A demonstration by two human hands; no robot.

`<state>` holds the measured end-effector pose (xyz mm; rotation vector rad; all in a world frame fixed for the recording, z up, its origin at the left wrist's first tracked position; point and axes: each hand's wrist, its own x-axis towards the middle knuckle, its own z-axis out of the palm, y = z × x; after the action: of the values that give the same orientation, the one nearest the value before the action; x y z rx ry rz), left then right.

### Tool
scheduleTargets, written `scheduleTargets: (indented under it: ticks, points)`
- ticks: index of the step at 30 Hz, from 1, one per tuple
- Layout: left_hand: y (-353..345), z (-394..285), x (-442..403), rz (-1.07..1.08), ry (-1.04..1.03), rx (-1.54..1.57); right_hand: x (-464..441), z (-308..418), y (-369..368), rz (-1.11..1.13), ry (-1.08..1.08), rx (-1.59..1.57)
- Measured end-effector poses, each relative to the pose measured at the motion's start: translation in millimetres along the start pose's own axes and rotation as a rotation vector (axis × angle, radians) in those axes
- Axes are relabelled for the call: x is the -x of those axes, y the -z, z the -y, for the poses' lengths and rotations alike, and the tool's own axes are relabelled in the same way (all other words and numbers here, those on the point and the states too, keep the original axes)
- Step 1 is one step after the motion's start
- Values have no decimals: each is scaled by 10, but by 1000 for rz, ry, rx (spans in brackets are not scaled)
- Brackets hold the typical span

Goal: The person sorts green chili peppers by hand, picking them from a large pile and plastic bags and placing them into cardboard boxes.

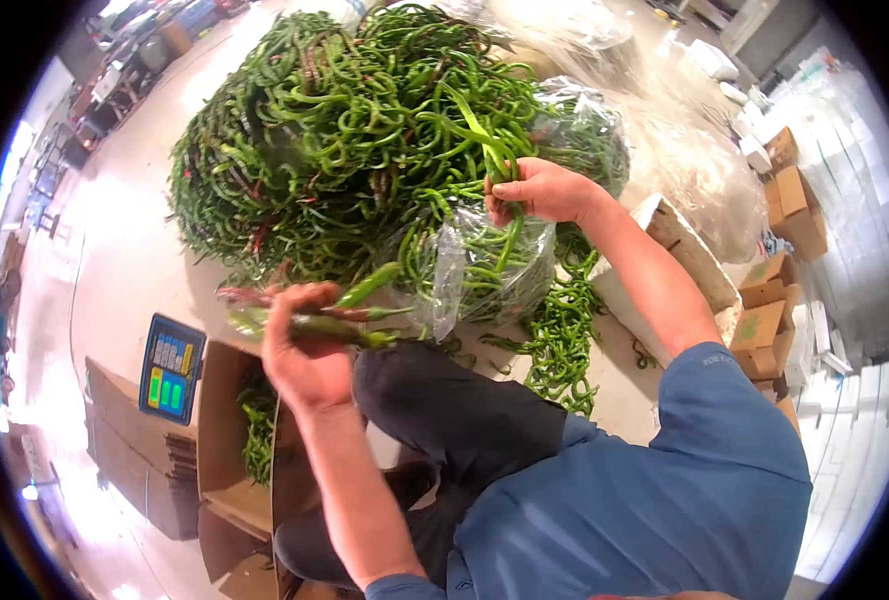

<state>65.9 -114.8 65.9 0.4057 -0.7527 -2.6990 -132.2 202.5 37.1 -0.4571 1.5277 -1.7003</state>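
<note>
A large heap of green chili peppers (335, 130), with some red ones among them, lies in front of me. My left hand (310, 345) is closed round several peppers, green and reddish, just above my knee and blurred by motion. Farther right, my right hand (530, 192) grips a few long green peppers (480, 130) that point upward at the heap's right edge. Below it sits a clear plastic bag (495, 260) with green peppers inside. More loose green peppers (563, 345) are spread on the floor beside my leg.
At the left an open cardboard box (235, 490) holds some green peppers, beside a scale display (172, 368). A white foam box (700, 260) stands under my right forearm. Plastic sheeting (685, 150), cardboard boxes (797, 212) and stacked white boxes (860, 430) are at the right.
</note>
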Motion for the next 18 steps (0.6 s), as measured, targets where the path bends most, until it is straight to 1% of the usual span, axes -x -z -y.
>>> scheduleTargets:
  ticks: [1,3,4,5,6,7,8,9,11,12,13,17,18]
  points:
    - [83,-234,38,-19,-77,-71,-67,28,-101,37,6,-32]
    - [481,-724,93,113,-191,23,-226,55,-242,96,9,12]
    - [582,-978,209,115,-241,-33,-301,95,-329,113,1,56]
    - [739,-1231,315,18,-269,-126,-411,109,-440,148,-12,97]
    - [845,-1414,468,-24,-321,-227,-533,84,-537,95,-14,182]
    - [949,-1624,610,-74,-373,-332,-656,55,-614,110,15,265]
    - [1025,-1797,796,-104,-378,-358,-738,97,-802,85,34,380]
    - [1225,-1960,924,-140,-447,-423,-842,80,-939,76,70,425]
    - [1450,-2259,1247,-175,-485,-385,-1004,145,-1276,24,31,614]
    - [1567,-2410,1395,-184,-504,-360,-1078,153,-1420,36,39,649]
    - [1683,-2522,1542,-198,-510,-333,-1122,152,-1592,48,14,617]
    - [2177,-3067,2063,-268,-593,-344,-1429,206,-2266,203,76,706]
    - [2256,-3167,2191,-311,-610,-396,-1507,209,-2431,259,89,785]
